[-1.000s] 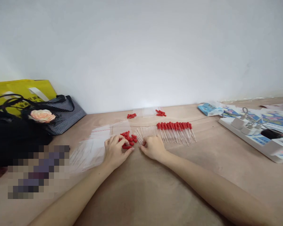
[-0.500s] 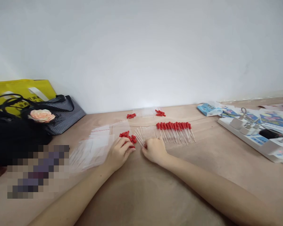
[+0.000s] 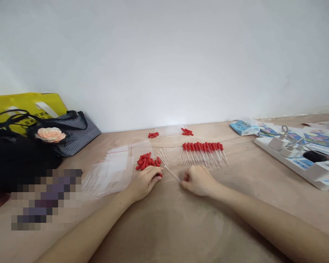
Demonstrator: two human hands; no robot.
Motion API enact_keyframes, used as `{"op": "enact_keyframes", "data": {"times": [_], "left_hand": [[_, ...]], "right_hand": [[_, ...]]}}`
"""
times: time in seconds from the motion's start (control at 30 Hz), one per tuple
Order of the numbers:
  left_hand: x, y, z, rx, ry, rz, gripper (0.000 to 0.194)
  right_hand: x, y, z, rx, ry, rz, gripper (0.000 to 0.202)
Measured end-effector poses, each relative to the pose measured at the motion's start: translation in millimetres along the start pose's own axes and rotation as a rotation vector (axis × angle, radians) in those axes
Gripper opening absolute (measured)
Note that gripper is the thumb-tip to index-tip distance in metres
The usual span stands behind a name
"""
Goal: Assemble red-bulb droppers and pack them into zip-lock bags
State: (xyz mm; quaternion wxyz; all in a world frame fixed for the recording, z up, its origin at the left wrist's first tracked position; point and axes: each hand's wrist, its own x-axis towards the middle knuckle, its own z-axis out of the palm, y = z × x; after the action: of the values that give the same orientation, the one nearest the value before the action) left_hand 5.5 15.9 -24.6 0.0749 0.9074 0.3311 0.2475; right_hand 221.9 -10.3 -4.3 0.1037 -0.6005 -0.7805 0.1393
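Note:
My left hand (image 3: 148, 181) is closed round a red rubber bulb (image 3: 160, 175), just in front of a pile of red bulbs (image 3: 146, 160). Pinched in my right hand (image 3: 196, 180) is a thin clear tube (image 3: 172, 173) that slants up and left, its far end near my left fingertips. Behind my hands lies a row of bare clear tubes (image 3: 172, 155). To its right, several tubes with red bulbs on their top ends (image 3: 203, 147) lie side by side.
Clear plastic bags (image 3: 115, 164) lie left of the pile. Two small groups of red bulbs (image 3: 153, 135) (image 3: 186, 132) are near the wall. A power strip (image 3: 296, 157) and blue packet (image 3: 244, 128) are at right; a striped bag (image 3: 71, 135) and yellow bag (image 3: 52, 100) at left.
My right hand has moved right and toward me, drawing a tube out from the row. My left hand has shifted slightly right and nearer, with a red bulb in its fingers, uncovering more of the pile.

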Motion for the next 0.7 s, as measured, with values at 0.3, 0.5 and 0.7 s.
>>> {"op": "enact_keyframes", "data": {"times": [0.3, 0.5, 0.7], "left_hand": [[-1, 10, -4.2, 0.001, -0.004, 0.126, 0.023], [0, 15, -2.1, 0.124, 0.163, 0.008, 0.017], [1, 11, 8.1, 0.15, 0.156, -0.036, 0.004]], "right_hand": [[2, 19, 0, 0.176, 0.074, -0.019, 0.02], [10, 8, 21, 0.183, 0.204, -0.12, 0.019], [6, 6, 28, 0.048, 0.252, -0.162, 0.014]]}}
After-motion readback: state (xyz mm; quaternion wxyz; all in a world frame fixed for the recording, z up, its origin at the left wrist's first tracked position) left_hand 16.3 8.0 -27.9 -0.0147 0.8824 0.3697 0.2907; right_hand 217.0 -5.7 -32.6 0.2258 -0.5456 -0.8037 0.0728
